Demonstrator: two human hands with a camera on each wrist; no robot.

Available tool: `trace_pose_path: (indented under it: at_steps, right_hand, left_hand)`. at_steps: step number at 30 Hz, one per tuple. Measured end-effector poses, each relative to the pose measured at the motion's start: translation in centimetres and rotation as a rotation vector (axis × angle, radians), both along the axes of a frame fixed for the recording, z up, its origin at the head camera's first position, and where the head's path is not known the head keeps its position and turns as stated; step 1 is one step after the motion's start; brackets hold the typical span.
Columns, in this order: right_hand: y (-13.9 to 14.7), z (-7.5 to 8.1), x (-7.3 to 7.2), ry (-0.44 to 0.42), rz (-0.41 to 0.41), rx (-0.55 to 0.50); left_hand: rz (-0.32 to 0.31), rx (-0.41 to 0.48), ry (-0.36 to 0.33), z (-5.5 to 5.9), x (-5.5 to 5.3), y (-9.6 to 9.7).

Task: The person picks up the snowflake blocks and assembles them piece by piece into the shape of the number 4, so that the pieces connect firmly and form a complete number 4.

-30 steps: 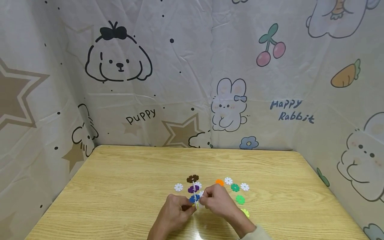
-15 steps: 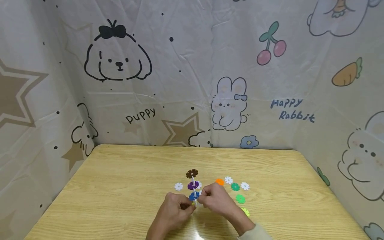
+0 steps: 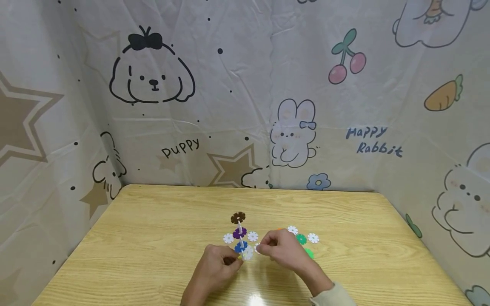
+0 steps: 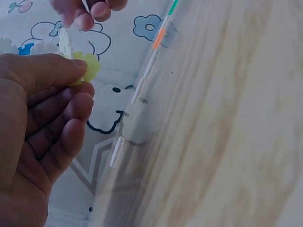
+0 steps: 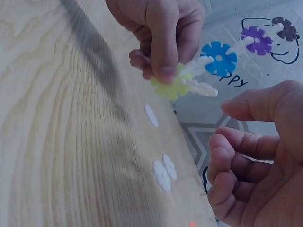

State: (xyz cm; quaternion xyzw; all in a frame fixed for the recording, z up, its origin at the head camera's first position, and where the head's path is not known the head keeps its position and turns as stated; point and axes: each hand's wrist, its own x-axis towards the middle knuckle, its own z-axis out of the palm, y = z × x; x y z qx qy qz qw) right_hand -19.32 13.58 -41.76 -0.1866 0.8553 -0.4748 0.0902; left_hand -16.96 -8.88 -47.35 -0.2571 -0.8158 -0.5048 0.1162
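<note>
My left hand [image 3: 214,265] pinches a yellow notched plastic disc [image 5: 165,87] between thumb and fingers. From this disc a linked chain runs up and away: white connecting discs, a blue disc [image 5: 218,57], a purple disc [image 5: 256,40] and a brown disc [image 3: 238,218] at the far end. A second white disc [image 5: 202,88] also sticks out from the yellow one. To the right of the chain is my right hand [image 3: 281,250], its thumb and loosely bent fingers apart with nothing between them in the right wrist view.
Loose white discs lie on the wooden table [image 3: 134,238], one left of the chain [image 3: 228,238]. Beyond the right hand are a dark green disc [image 3: 301,239], a bright green disc [image 3: 309,254] and more white discs [image 3: 313,238]. A printed curtain [image 3: 229,106] surrounds the table.
My right hand has drawn back to the right, away from the chain. My left hand has shifted slightly left with the chain, and the white disc beside the yellow one now shows.
</note>
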Motion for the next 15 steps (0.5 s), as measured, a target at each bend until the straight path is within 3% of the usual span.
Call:
trace_pose_path:
  at_steps: [15]
  right_hand:
    - [-0.3,-2.2,-1.0,0.092,-0.042,0.076]
  left_hand:
    - [0.04,-0.007,0.011,0.1,0.5,-0.6]
